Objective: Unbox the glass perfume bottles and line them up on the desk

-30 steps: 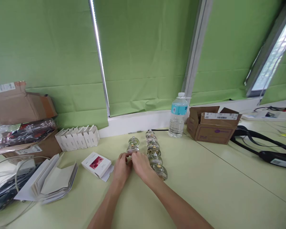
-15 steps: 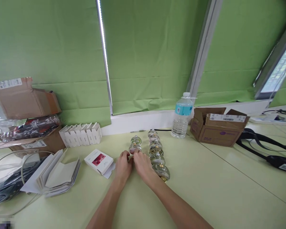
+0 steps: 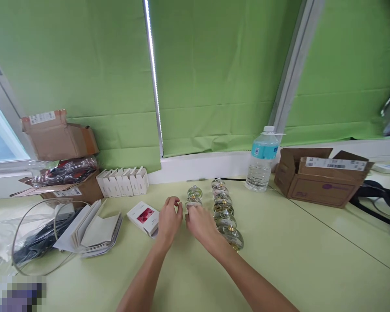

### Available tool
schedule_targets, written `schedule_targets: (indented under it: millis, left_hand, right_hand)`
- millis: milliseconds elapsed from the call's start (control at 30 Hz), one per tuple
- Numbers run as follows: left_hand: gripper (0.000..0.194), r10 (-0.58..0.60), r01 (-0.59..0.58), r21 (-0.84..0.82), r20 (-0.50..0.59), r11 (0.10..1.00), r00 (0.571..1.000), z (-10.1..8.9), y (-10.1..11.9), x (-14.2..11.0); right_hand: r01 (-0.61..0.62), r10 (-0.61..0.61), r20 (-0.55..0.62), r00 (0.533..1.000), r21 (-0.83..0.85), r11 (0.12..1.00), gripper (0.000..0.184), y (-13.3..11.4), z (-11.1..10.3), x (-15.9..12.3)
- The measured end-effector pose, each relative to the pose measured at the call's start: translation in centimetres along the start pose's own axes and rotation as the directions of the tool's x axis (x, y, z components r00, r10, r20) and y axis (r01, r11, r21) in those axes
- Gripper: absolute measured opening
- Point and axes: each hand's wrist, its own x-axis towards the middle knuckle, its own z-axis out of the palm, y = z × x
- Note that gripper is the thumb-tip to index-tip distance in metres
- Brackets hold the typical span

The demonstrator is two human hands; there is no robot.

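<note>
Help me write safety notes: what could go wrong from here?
The right forearm passes beside the long row of round clear glass pieces and might knock the nearest. These sit close together, so a bump could spread. The left hand could nudge the red-pictured white cardboard box beside it.

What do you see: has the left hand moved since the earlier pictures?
Yes, leftward: the left hand is now nearer to the white box with the red picture, which has not moved, and farther from the right hand.
</note>
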Motion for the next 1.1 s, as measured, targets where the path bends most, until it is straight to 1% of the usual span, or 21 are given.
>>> schedule_targets:
  millis: [67, 167, 200, 267, 367, 467, 567, 667, 700, 733, 800, 867, 933, 1000, 1100]
  left_hand:
    - [0.020, 0.011, -0.011, 0.015, -0.011, 1.000, 1.000, -2.0, -0.3, 1.0]
    - [0.027, 0.006, -0.007, 0.039, 0.020, 0.999, 1.000, -5.4, -1.9, 1.9]
    - [0.030, -0.008, 0.006, 0.051, 0.030, 0.999, 1.000, -6.5, -2.7, 1.9]
    - [0.029, -0.039, 0.035, 0.085, 0.045, 0.996, 0.998, -8.5, -4.4, 1.6]
    - [0.024, -0.078, 0.072, 0.136, 0.042, 0.988, 0.996, -10.3, -6.9, 0.8]
    - [0.030, -0.110, 0.104, 0.175, 0.025, 0.979, 0.994, -10.7, -8.7, 0.2]
    - [0.035, -0.110, 0.099, 0.169, 0.055, 0.981, 0.992, -10.2, -9.6, 0.2]
    - [0.035, -0.090, 0.077, 0.133, 0.098, 0.988, 0.991, -9.6, -9.9, 0.3]
    - [0.035, -0.085, 0.072, 0.122, 0.109, 0.990, 0.990, -9.4, -9.9, 0.3]
    - [0.036, -0.082, 0.068, 0.113, 0.119, 0.991, 0.990, -9.3, -9.8, 0.3]
    - [0.037, -0.074, 0.061, 0.098, 0.144, 0.993, 0.987, -9.3, -9.6, 0.3]
    - [0.038, -0.064, 0.049, 0.085, 0.176, 0.995, 0.982, -9.4, -9.1, 0.3]
    - [0.038, -0.048, 0.034, 0.066, 0.216, 0.997, 0.975, -9.6, -8.5, 0.2]
    - [0.041, -0.033, 0.023, 0.044, 0.245, 0.999, 0.969, -9.9, -7.9, 0.1]
    - [0.048, -0.026, 0.023, 0.015, 0.255, 1.000, 0.967, -10.2, -7.3, -0.1]
  right_hand:
    - [0.018, -0.018, 0.017, 1.000, 0.013, 1.000, 0.021, -0.1, -0.4, -0.1]
    - [0.045, -0.046, 0.035, 0.998, 0.032, 0.998, 0.026, -0.1, -0.7, -0.3]
    - [0.059, -0.061, 0.043, 0.997, 0.042, 0.997, 0.027, 0.0, -0.8, -0.3]
    - [0.102, -0.107, 0.064, 0.992, 0.070, 0.992, 0.027, 0.0, -0.7, -0.4]
    - [0.189, -0.204, 0.109, 0.973, 0.140, 0.972, 0.023, -0.1, 0.0, -0.6]
    - [0.257, -0.289, 0.124, 0.949, 0.223, 0.940, 0.022, -0.3, 1.1, -0.9]
    - [0.310, -0.356, 0.109, 0.928, 0.304, 0.901, 0.025, -0.8, 1.7, -1.1]
    - [0.324, -0.401, 0.061, 0.914, 0.485, 0.812, 0.030, -1.4, 2.1, -1.2]
    - [0.306, -0.404, 0.055, 0.913, 0.563, 0.768, 0.031, -1.5, 2.2, -1.3]
    - [0.267, -0.402, 0.074, 0.913, 0.639, 0.722, 0.033, -1.6, 2.3, -1.3]
    - [0.132, -0.399, 0.181, 0.899, 0.757, 0.640, 0.037, -1.8, 2.6, -1.2]
    - [-0.011, -0.386, 0.271, 0.882, 0.830, 0.558, 0.042, -1.9, 2.7, -1.2]
    - [-0.082, -0.366, 0.272, 0.890, 0.886, 0.457, 0.043, -1.9, 2.6, -1.0]
    - [-0.093, -0.343, 0.232, 0.910, 0.922, 0.375, 0.039, -1.9, 2.0, -0.8]
    - [-0.116, -0.341, 0.205, 0.918, 0.958, 0.263, 0.036, -1.7, 0.8, -0.4]
